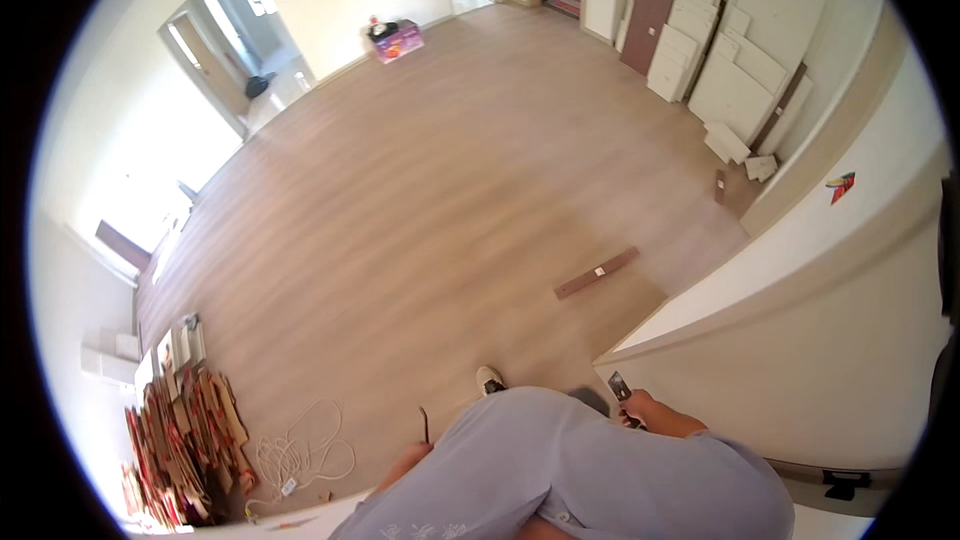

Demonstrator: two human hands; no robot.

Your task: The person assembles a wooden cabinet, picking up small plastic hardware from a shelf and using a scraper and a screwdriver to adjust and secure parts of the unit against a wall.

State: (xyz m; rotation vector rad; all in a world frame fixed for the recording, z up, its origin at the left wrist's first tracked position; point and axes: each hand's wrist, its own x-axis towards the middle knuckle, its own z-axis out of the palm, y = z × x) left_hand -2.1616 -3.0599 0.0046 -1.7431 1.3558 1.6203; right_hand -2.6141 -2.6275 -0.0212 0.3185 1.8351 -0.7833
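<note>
My left hand (408,459), partly hidden by my grey-blue shirt (540,440), is closed round a thin dark rod with a bent tip (425,425). The rod points up and away from me over the wood-look floor (400,280). On the other side, my right hand (647,408) grips a flat hand tool with a dark and silvery blade-like end (618,384); its exact kind is unclear. That hand is beside the end of a pale low wall (740,380). One light shoe (489,378) shows beyond the shirt.
A brown plank (597,273) lies ahead on the right, a shorter brown piece (720,187) farther off. White and brown panels (735,80) lean on the right wall. At left are stacked flattened cardboard (190,440) and a coiled white cable (305,450). A purple box (400,41) stands far back.
</note>
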